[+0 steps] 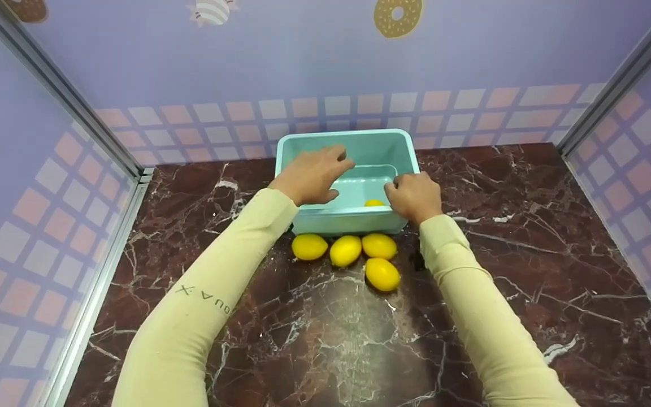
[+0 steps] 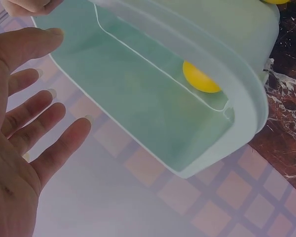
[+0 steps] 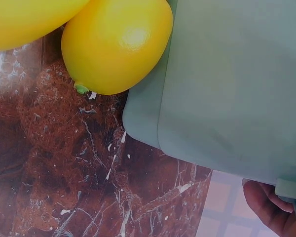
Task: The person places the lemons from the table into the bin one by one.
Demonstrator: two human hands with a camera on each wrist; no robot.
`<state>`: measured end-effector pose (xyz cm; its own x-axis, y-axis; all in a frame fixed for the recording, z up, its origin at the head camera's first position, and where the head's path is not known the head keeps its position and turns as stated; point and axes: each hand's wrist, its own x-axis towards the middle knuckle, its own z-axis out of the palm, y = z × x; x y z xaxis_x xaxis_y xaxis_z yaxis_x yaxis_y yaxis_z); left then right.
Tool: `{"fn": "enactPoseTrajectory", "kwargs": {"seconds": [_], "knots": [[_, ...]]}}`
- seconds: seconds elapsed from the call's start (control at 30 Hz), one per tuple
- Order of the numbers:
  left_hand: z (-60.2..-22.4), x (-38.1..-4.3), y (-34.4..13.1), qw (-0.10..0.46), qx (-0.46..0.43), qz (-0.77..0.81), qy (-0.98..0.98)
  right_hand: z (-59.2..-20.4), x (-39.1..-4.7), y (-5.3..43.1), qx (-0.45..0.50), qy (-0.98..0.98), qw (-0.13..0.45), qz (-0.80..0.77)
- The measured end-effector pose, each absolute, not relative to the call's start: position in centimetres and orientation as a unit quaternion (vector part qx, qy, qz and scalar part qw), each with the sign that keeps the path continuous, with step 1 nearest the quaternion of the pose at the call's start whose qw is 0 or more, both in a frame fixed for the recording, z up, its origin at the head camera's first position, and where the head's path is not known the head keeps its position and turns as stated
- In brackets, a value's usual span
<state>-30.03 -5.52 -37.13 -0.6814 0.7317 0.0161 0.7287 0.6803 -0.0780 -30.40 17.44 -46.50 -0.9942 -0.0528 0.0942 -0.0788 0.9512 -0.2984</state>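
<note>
A pale turquoise plastic bin (image 1: 348,218) stands against the back wall, with one lemon (image 1: 374,203) inside near its front wall. My left hand (image 1: 315,174) hovers over the bin's left part with nothing in it; the left wrist view shows its fingers (image 2: 59,148) spread and thumb apart. My right hand (image 1: 416,196) grips the rim at the bin's right front corner, fingers curled over it. Several lemons lie on the table in front of the bin: three in a row, with the rightmost lemon (image 1: 380,247) just behind a nearer lemon (image 1: 382,275).
The dark red marble-patterned table (image 1: 325,350) reaches to the walls. A purple back wall (image 1: 303,68) with a checked band rises right behind the bin, and side panels with metal edging (image 1: 99,271) enclose the left and right.
</note>
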Motion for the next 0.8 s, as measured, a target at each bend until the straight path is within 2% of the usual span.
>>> {"fn": "enactPoseTrajectory", "kwargs": {"seconds": [0.8], "knots": [[-37.3,-28.5,-5.1,0.024,-0.427,0.030,-0.903,-46.3,-30.5,17.5,0.035,-0.988,0.025,0.146]]}}
